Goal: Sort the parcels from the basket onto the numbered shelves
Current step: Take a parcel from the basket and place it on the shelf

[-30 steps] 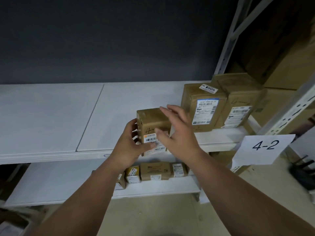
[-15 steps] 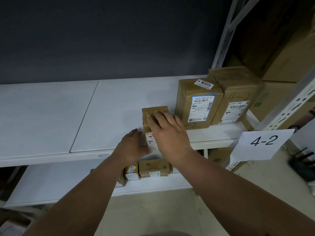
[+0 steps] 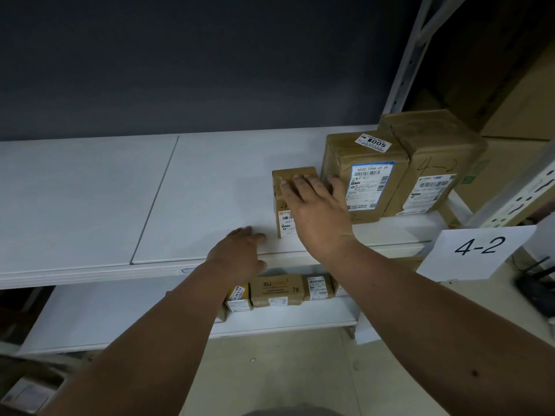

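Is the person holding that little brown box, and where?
Not gripped. The right hand lies flat with straight fingers over the top and front of the small parcel, which stands on the shelf. The left hand holds nothing.

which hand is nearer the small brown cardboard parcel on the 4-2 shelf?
Right. The right hand lies flat over the small brown cardboard parcel, fingers on its top. The left hand rests on the white shelf edge just left of it, not touching.

The white shelf (image 3: 150, 205) carries a small parcel (image 3: 283, 202) beside two taller parcels (image 3: 365, 181).
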